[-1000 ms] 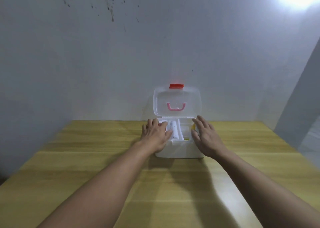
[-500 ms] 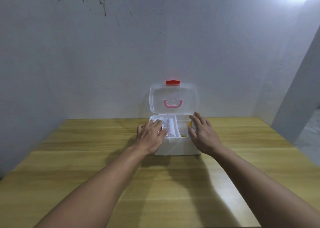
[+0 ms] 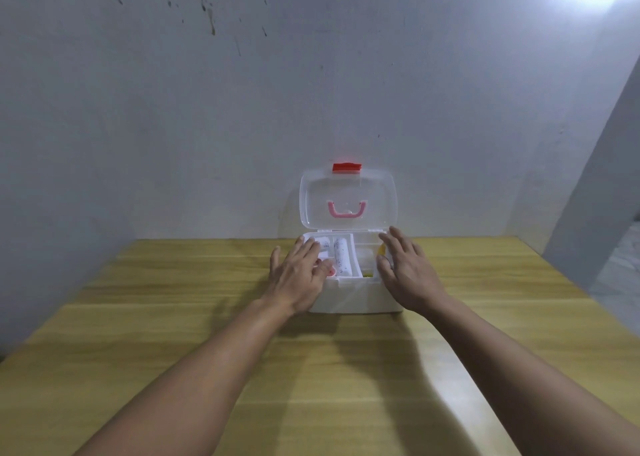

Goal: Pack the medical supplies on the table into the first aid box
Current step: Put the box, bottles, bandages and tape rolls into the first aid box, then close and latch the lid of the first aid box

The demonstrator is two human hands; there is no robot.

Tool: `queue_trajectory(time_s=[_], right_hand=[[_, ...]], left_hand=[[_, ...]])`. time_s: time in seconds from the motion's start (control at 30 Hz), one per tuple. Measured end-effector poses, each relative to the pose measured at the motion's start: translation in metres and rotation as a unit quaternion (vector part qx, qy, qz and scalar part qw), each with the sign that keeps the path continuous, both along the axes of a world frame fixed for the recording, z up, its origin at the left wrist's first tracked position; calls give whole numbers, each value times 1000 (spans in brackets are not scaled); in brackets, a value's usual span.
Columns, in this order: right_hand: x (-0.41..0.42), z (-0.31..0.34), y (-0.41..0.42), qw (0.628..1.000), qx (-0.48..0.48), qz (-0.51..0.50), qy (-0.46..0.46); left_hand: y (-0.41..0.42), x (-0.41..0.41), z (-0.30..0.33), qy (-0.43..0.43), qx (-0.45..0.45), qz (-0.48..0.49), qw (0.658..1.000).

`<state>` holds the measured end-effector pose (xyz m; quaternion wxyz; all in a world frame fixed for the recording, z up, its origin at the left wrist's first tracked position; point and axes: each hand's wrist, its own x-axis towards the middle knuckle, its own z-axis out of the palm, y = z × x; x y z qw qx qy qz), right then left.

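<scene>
A white first aid box (image 3: 356,298) stands on the wooden table near the wall, its clear lid (image 3: 347,199) upright with a pink handle and a red latch on top. Inside its tray lie white bandage rolls (image 3: 341,256), a small red-and-white item (image 3: 331,272) and something yellow (image 3: 368,275). My left hand (image 3: 298,275) rests on the box's left rim with fingers spread over the tray. Over the right rim lies my right hand (image 3: 406,272), fingers apart. Neither hand holds anything.
The wooden table (image 3: 173,334) runs from the wall to me. A grey wall stands just behind the box. A grey panel (image 3: 595,178) rises at the right, beside the table's right edge.
Both hands stay on the box's rims, with the fingers slightly shifted. The camera has tilted, so the box sits a little lower in the view.
</scene>
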<state>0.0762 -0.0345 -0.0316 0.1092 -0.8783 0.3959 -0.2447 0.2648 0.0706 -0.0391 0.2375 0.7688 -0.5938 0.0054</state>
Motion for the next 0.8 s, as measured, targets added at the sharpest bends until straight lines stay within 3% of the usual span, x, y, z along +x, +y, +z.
queue_trajectory(time_s=[0.1,0.23,0.33,0.6,0.8], right_hand=[[0,1,0,1000,-2,2,-2],[-1,1,0,1000,-2,11,-7],[-2,1,-2,1000,-4,18,-10],[-3,-6,-10,999,7,28,-14],[-2,-7,-12,999,11,26,-17]], left_hand=[[-6,6,6,40,-86,25,995],[-25,16,36,251,-108,89,958],[-42,23,50,361,-89,121,920],[-106,57,35,495,-43,86,863],[-90,34,62,578,-96,82,806]])
